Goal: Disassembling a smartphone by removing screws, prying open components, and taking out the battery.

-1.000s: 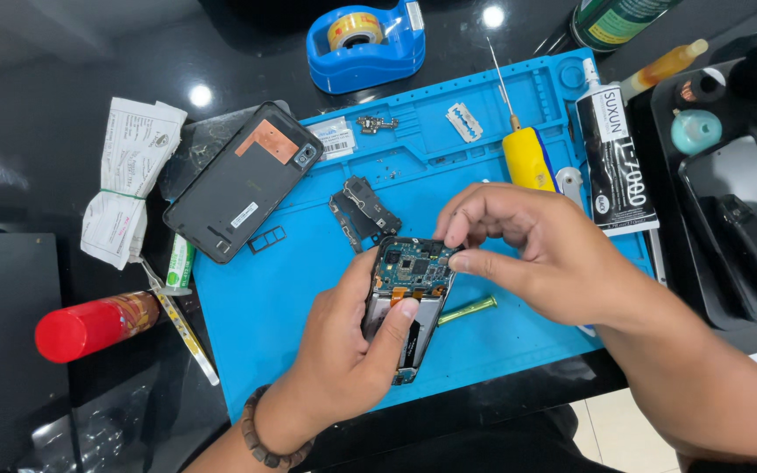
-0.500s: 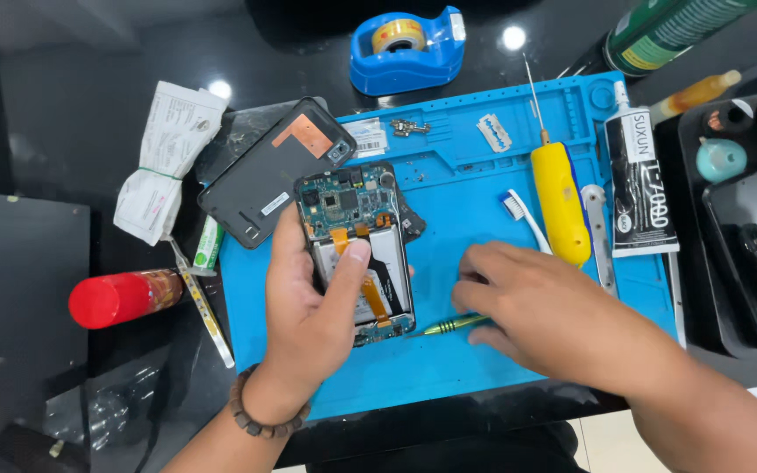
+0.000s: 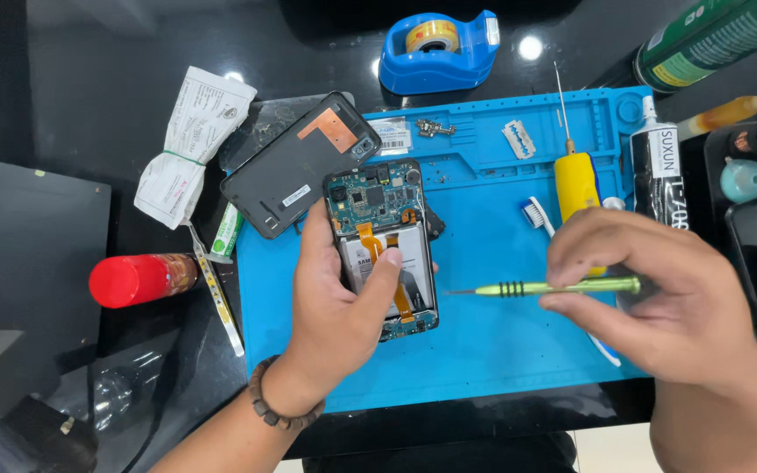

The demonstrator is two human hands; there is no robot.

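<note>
Left hand (image 3: 343, 302) clamped round opened black phone with bare circuit board (image 3: 381, 245) — upright; right hand (image 3: 659, 293) pinching slim green screwdriver (image 3: 545, 286), tip leftward, just beside phone.

We see the opened black smartphone (image 3: 383, 250) on the blue silicone work mat (image 3: 492, 350); left of it the detached black back cover (image 3: 295, 166), right the slim green screwdriver (image 3: 545, 286).

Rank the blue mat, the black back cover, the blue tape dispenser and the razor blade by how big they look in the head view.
1. Blue mat
2. Black back cover
3. Blue tape dispenser, clearly smaller than the cover
4. Razor blade, by far the smallest
</note>
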